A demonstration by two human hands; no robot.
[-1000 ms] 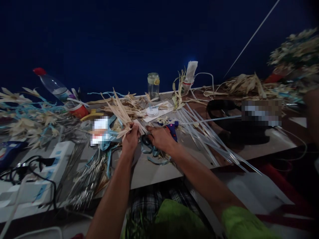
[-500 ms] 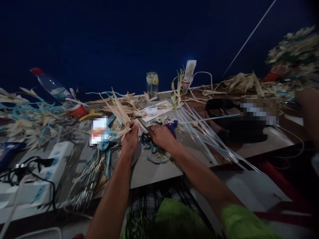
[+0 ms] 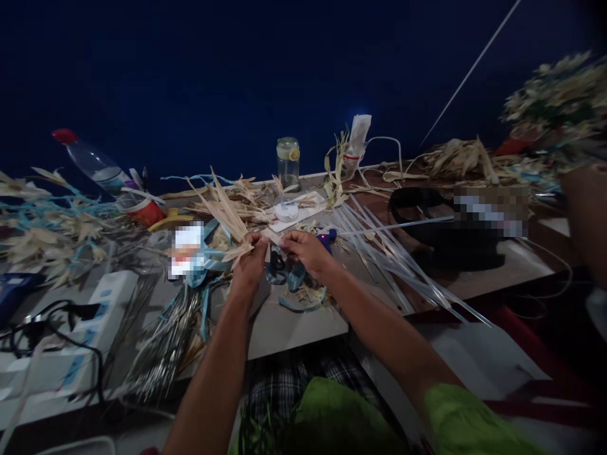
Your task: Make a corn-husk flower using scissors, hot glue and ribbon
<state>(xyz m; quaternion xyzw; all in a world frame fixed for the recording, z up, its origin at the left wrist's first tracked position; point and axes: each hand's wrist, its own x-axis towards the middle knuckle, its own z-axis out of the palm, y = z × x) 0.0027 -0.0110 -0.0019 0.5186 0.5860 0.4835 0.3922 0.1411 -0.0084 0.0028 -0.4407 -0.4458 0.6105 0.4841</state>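
Observation:
My left hand is closed on dried corn husk strips that fan out up and to the left. Between both hands lies a pale piece of husk. My right hand pinches that piece near its right end. Just below the fingers rest scissors with dark handles, their blades hidden. Curls of blue ribbon lie beside them on the table. Behind my right hand a blue glue gun shows a small red light.
Long clear glue sticks spread to the right. Thin wires and a white power strip lie at left. A glass jar and a tilted plastic bottle stand behind. Another person's arm reaches in at right.
My right hand has come off the dark-handled scissors, which now lie under the hands. It has moved slightly up and pinches the husk piece. My left hand keeps its hold.

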